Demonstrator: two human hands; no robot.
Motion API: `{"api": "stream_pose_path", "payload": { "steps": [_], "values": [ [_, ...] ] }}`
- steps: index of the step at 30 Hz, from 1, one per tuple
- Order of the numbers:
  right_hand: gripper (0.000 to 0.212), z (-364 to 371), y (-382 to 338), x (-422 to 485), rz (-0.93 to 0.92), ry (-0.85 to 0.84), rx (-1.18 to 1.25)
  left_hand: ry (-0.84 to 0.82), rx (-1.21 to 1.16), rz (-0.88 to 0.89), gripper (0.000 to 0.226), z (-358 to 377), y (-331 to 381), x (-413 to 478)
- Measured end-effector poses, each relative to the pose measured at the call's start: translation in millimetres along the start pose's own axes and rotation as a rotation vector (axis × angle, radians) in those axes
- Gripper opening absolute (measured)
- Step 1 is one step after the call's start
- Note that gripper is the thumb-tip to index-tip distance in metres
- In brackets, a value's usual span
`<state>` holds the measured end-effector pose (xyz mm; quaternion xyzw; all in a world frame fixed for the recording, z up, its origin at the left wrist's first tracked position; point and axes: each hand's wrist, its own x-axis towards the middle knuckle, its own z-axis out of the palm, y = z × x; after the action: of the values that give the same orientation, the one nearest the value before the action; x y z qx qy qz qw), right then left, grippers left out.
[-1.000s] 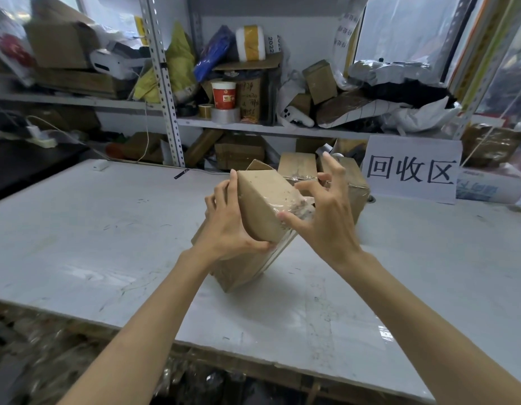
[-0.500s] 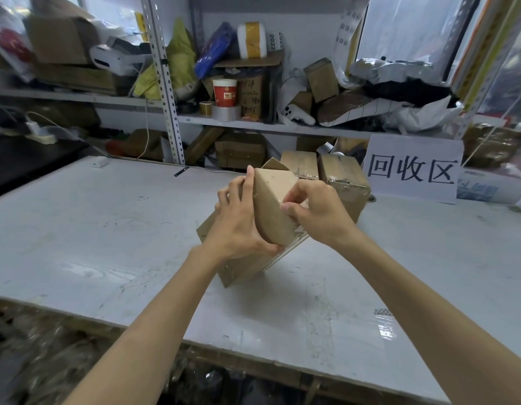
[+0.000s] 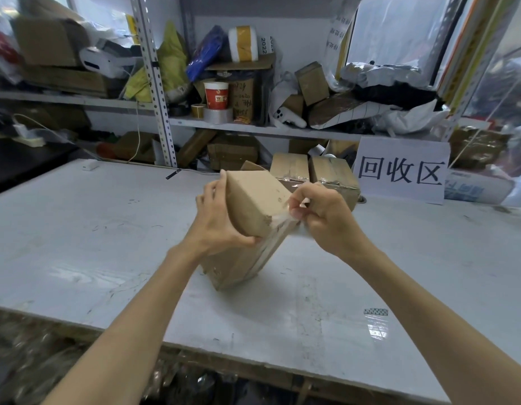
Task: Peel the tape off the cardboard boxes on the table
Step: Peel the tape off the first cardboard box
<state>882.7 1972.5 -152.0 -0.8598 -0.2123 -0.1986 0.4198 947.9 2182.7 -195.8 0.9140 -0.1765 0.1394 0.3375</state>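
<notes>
A brown cardboard box stands tilted on one corner on the white table. My left hand grips its left side, thumb under the upper face's near edge. My right hand pinches a strip of clear tape at the box's right edge, and the tape stretches from the cardboard to my fingers. Two more taped cardboard boxes sit side by side just behind.
A white paper sign with three black characters leans at the back right. Cluttered metal shelves with boxes, tape rolls and a red cup stand behind the table. A small piece of clear tape lies near the front right edge.
My right hand went from spread open over the box to curled, pinching the tape and pulling it to the right off the edge. The box has turned slightly in my left hand.
</notes>
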Motion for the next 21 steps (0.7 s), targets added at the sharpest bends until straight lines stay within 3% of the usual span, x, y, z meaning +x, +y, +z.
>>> {"api": "stream_pose_path", "payload": {
  "steps": [4,7,10,12,15,17,19,21],
  "values": [
    [0.012,-5.1,2.7,7.1,0.077,0.116,0.046,-0.007,-0.089,0.094,0.135,1.6,0.8,-7.0],
    [0.014,-3.9,5.1,9.4,0.142,0.300,-0.049,-0.026,-0.089,0.110,0.105,2.0,2.3,-6.9],
    [0.017,-5.4,11.4,9.9,0.280,0.351,-0.153,-0.006,-0.119,0.084,0.099,1.5,-3.0,-4.4],
    [0.026,-6.1,13.9,10.8,0.355,0.353,-0.180,-0.008,-0.122,0.078,0.099,2.2,-1.9,-3.8],
    [0.068,-9.2,13.8,9.9,0.361,0.373,-0.067,-0.003,-0.089,0.056,0.100,4.7,4.1,-2.5],
    [0.064,-11.5,14.5,8.3,0.318,0.280,-0.048,0.021,-0.066,0.040,0.103,6.9,8.7,-1.3],
    [0.035,-12.3,17.2,5.9,0.266,0.059,-0.057,0.059,-0.074,0.019,0.104,7.4,11.3,-0.5],
    [0.019,-12.5,17.9,1.5,0.221,-0.038,0.005,0.093,-0.118,0.009,0.101,5.6,10.4,-1.8]
  ]
}}
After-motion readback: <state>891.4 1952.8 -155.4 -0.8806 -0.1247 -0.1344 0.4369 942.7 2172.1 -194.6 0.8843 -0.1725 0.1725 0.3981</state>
